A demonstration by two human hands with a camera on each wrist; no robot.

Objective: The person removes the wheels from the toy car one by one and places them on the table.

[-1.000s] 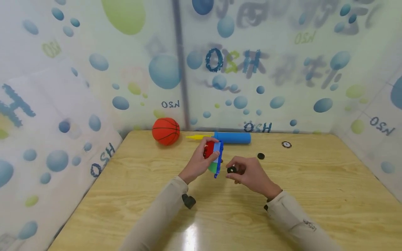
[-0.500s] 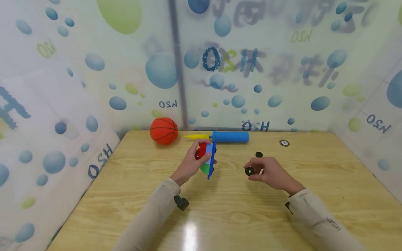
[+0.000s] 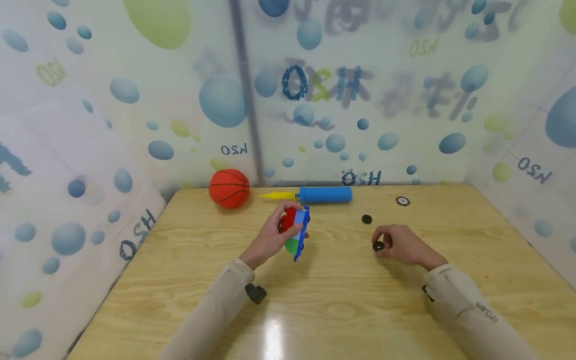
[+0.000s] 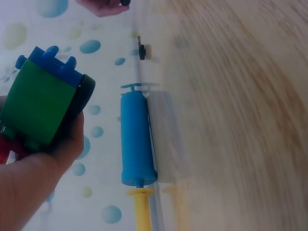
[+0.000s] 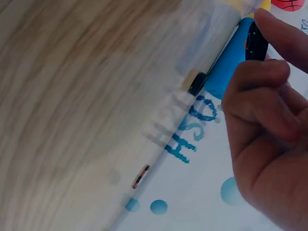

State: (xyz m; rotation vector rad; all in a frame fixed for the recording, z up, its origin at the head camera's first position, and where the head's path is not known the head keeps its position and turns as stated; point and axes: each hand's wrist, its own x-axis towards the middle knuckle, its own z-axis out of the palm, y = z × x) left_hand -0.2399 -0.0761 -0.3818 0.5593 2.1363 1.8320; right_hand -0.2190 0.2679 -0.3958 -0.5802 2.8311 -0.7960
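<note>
My left hand (image 3: 269, 235) grips a small toy car (image 3: 299, 218) made of red, light blue and green blocks on a blue base, tilted on its side above the table. Its green block (image 4: 38, 103) fills much of the left wrist view, with a black wheel (image 4: 84, 94) at the base. Off to the right, clear of the car, my right hand (image 3: 405, 245) pinches a loose black wheel (image 3: 378, 246) between thumb and fingertips. The right wrist view shows that wheel (image 5: 257, 43) edge-on. A second loose black wheel (image 3: 366, 219) lies on the table beyond the right hand.
A blue hand pump (image 3: 326, 195) with a yellow nozzle (image 3: 277, 196) lies along the back of the wooden table (image 3: 324, 310). Left of it sits a red basketball (image 3: 229, 189). A round black-and-white chip (image 3: 402, 201) lies back right. Bubble-patterned walls (image 3: 315, 125) enclose the table.
My right hand has moved right, away from the toy car, carrying the wheel and lowering toward the table. The left hand has shifted a little left with the car. The view has turned slightly.
</note>
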